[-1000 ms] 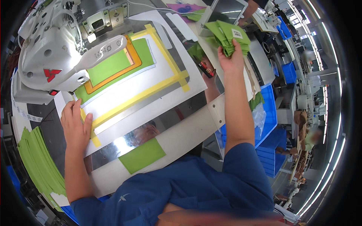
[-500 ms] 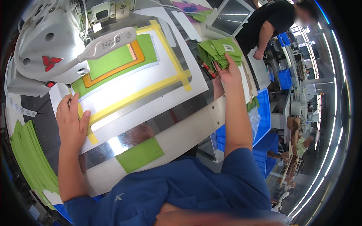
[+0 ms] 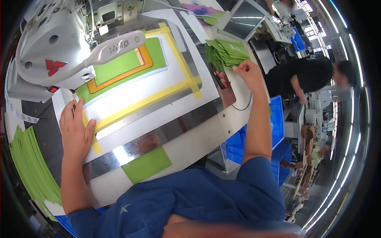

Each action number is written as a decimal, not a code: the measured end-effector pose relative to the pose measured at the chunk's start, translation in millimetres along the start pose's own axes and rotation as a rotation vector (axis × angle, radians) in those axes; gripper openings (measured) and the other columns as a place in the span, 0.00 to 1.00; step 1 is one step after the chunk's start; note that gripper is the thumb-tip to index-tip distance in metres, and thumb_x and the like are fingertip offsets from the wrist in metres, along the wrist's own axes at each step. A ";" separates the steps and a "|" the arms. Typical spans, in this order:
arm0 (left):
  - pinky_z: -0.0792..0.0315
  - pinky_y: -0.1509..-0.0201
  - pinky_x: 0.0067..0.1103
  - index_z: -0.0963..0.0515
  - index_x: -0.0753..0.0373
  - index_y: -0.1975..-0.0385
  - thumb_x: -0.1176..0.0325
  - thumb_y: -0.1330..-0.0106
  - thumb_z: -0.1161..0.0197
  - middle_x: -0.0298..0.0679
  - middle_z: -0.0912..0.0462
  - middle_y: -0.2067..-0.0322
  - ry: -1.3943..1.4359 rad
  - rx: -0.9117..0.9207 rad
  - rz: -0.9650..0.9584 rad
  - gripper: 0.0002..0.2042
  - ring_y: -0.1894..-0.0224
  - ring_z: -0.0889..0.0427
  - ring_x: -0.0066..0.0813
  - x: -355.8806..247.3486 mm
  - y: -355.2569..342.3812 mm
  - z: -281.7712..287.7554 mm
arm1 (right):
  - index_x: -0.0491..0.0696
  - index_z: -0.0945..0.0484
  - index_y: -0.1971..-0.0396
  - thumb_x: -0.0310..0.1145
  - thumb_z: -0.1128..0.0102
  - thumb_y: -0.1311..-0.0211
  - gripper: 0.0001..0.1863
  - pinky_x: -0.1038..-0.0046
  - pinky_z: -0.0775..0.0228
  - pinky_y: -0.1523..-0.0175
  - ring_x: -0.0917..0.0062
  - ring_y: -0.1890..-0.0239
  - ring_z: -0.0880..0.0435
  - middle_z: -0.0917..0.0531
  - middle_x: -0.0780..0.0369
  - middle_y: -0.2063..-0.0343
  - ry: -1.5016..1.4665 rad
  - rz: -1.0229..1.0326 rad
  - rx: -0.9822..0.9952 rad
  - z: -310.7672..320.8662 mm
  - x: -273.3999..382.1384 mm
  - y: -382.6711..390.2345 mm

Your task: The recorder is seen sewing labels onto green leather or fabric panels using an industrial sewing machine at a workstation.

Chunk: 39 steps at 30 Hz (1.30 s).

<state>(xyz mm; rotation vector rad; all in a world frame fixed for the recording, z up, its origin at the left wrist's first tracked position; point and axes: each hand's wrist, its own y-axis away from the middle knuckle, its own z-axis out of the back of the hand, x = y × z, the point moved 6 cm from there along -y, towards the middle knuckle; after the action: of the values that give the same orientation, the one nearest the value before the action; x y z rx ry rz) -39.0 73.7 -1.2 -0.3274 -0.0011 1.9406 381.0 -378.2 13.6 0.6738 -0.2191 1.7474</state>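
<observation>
The left hand (image 3: 77, 129), spread and empty, rests on a taped template (image 3: 158, 99) at left; a sewing machine (image 3: 51, 51) overhangs it. Upper right, the curled right hand (image 3: 249, 75), grip unclear, adjoins green fabric pieces (image 3: 226, 52).

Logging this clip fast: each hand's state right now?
Left hand: open, resting on the white board.
Right hand: fingers curled by the green stack; whether it grips anything cannot be told.
</observation>
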 end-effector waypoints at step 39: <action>0.36 0.27 0.42 0.32 0.73 0.28 0.43 0.28 0.36 0.54 0.25 0.35 0.022 -0.042 -0.136 0.40 0.30 0.28 0.50 -34.6 -46.2 -4.8 | 0.40 0.15 0.55 0.23 0.35 0.32 0.08 0.77 0.28 0.48 0.83 0.59 0.19 0.15 0.68 0.64 -0.079 0.692 0.172 -32.8 200.2 -21.4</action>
<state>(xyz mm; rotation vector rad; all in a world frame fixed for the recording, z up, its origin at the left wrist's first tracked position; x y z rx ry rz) 16.2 59.4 9.2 -0.3674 -0.0487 1.8037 361.9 -190.7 91.5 0.8560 -0.3930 2.4222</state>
